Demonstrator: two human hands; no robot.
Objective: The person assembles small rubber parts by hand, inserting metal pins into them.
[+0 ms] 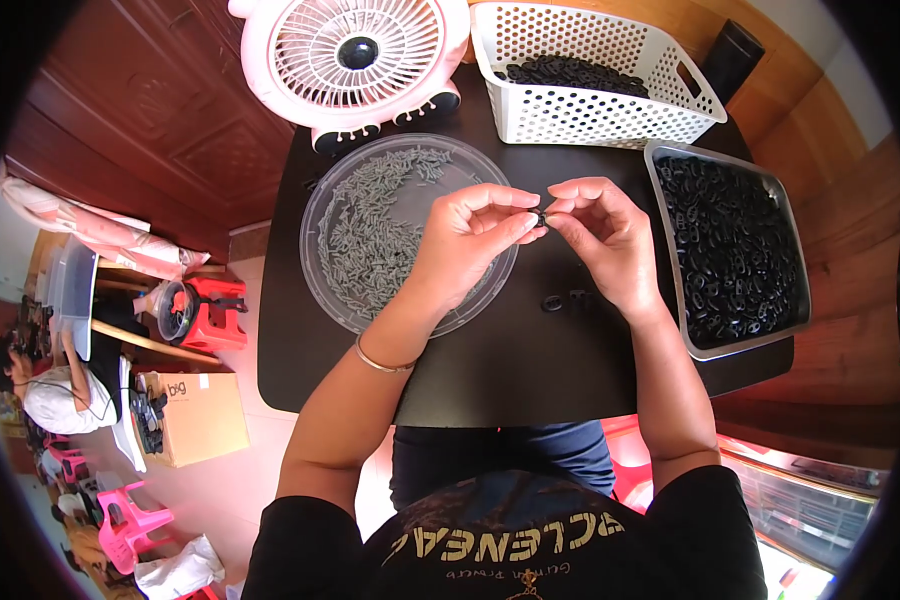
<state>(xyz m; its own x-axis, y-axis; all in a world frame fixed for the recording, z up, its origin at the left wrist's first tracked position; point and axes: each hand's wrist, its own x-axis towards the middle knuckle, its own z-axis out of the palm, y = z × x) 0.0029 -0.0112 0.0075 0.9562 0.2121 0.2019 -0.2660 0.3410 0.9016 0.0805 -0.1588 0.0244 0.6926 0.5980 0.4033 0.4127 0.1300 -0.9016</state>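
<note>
Over the middle of the dark table (510, 375), my left hand (460, 240) and my right hand (615, 245) meet fingertip to fingertip. Both are closed in a pinch on one small black plastic piece (542, 214), mostly covered by the fingers. Under and beside my left hand sits a round clear tray (312, 270) with many small grey-green pins (370, 235) in it. To the right of my right hand, a grey rectangular tray (673, 290) is filled with black oval plastic pieces (735, 245). A loose black ring-like piece (552, 303) lies on the table below the hands.
A white perforated basket (590, 125) holding more black pieces stands at the back. Left of it is a pink fan (355, 55). A black cylinder (732, 58) is behind the basket. At far left are another person (65, 400), a cardboard box (195, 415) and a red stool (213, 315).
</note>
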